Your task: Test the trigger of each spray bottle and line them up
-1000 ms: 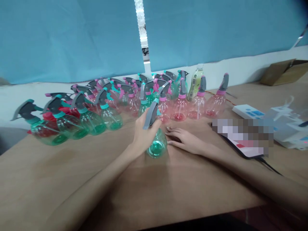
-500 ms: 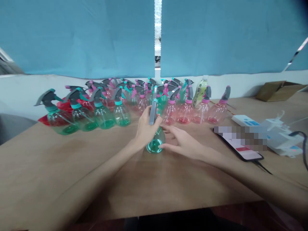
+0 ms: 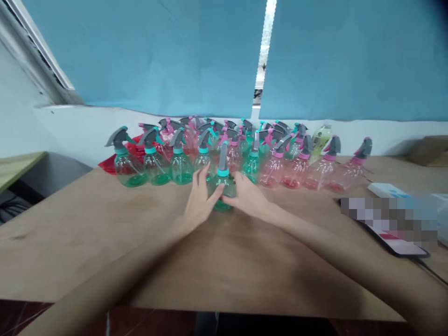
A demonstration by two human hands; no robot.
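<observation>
A green spray bottle with a turquoise collar and grey trigger head stands upright in front of me, in front of the rows. My left hand curves around its left side, thumb across the front. On the other side my right hand holds the body, its thumb low on the front. To the left is a front row of green spray bottles with turquoise collars. Pink spray bottles with pink collars line up on the right. Another green spray bottle is just behind my right hand.
More spray bottles in both colours crowd behind the front row. A red plastic bag lies at far left and a labelled drink bottle at the back. A phone, a white box and a cardboard box are at right.
My right hand has closed onto the bottle, and my left hand has gone from its neck down to its body. The trigger head now faces away, upright. The view has swung left.
</observation>
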